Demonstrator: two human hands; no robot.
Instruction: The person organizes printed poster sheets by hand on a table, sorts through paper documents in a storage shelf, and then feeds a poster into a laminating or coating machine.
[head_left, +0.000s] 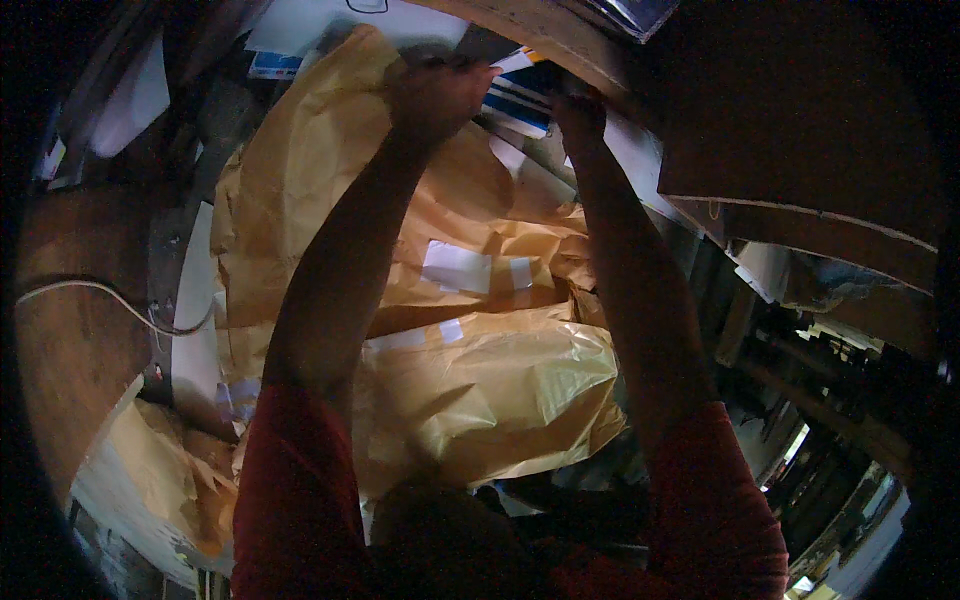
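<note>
Toward twelve o'clock, the left hand [440,97] is curled over the far part of the crumpled brown paper [475,350] spread across the centre; the right hand [580,120] is at one o'clock. Shadow hides whether either grips anything. A blue-and-white striped piece [517,104] lies between them.

Two arms in red sleeves [300,480] reach far up over big, crumply brown paper [480,400]. The left hand [445,95] is at the top part of the paper. The right hand [578,118] is beside a blue and white striped thing [515,105]. It is too dark to see the fingers well. A white label [457,266] sits on the paper. A pale cord [100,287] bends across brown wood [85,380] on the left.
</note>
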